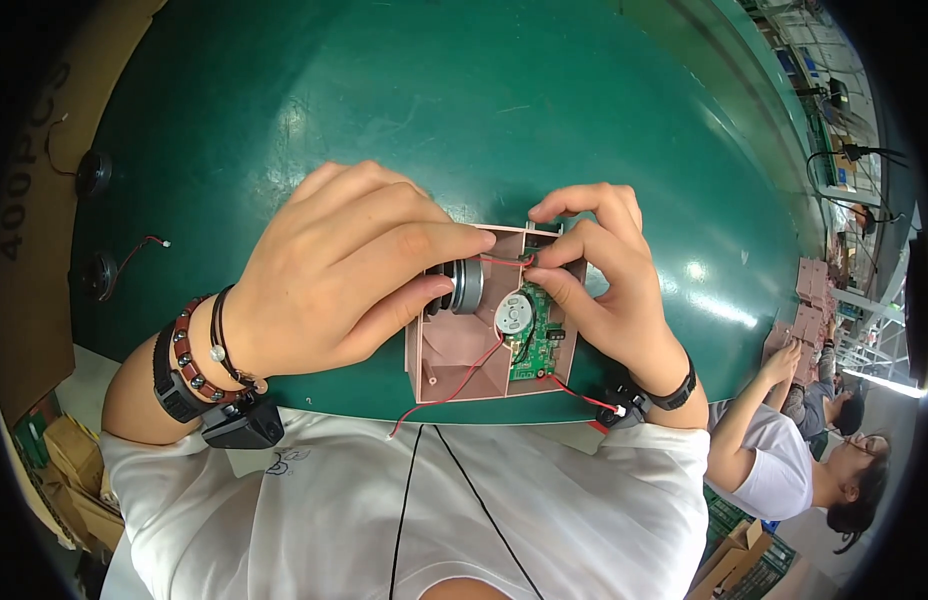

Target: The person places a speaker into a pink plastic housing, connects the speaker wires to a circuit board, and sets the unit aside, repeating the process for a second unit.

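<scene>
A pink plastic housing [424,370] lies open on the table in front of me. My left hand [334,265] is closed round a speaker [468,286] with a silver magnet, in the housing's left compartment. From the speaker a red wire [504,262] runs across the divider to my right hand [614,270]. There, the thumb and index finger pinch the wire at the divider's far end; the plug end is hidden. Below them sit a green circuit board [529,362] and a round silver motor [514,313]. Two red leads with white plugs trail over the near edge.
Two loose black speakers [101,276] with wires lie at the table's left side. A cardboard box [34,200] stands beyond the left edge. At the right, co-workers [784,470] sit along the bench near stacked pink housings [810,300].
</scene>
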Demonstrator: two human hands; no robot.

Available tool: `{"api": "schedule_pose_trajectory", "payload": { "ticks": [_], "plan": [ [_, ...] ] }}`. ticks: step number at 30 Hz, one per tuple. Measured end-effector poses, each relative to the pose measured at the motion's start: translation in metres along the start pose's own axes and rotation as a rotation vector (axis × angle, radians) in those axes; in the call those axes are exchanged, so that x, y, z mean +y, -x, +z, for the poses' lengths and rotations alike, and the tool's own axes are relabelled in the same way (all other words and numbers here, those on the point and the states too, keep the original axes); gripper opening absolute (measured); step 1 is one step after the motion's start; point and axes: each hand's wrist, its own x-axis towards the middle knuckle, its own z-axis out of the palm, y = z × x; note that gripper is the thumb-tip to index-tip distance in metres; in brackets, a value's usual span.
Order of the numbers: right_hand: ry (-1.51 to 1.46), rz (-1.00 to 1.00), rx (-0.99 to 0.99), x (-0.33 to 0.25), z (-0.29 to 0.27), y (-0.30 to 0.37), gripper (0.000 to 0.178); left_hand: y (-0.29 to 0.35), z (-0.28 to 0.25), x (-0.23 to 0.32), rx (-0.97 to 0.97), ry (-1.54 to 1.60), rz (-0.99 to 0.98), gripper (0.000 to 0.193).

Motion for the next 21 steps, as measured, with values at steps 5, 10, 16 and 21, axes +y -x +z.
{"api": "schedule_pose_trajectory", "payload": {
  "ticks": [5,10,16,21],
  "plan": [
    [0.047,-0.036,0.02,-0.004,0.001,-0.001,0.018,0.001,0.0,0.0,-0.005,0.006,0.005,0.038],
    [0.205,-0.113,0.088,-0.011,0.005,0.0,0.02,0.002,0.0,0.0,-0.015,0.001,-0.009,0.036],
    [0.159,-0.05,0.032,-0.013,-0.002,-0.005,0.019,0.001,0.001,0.0,-0.035,-0.001,-0.02,0.032],
    [0.171,0.004,-0.066,-0.025,-0.009,-0.02,0.018,0.003,0.0,-0.002,-0.047,0.001,-0.014,0.028]
  ]
}}
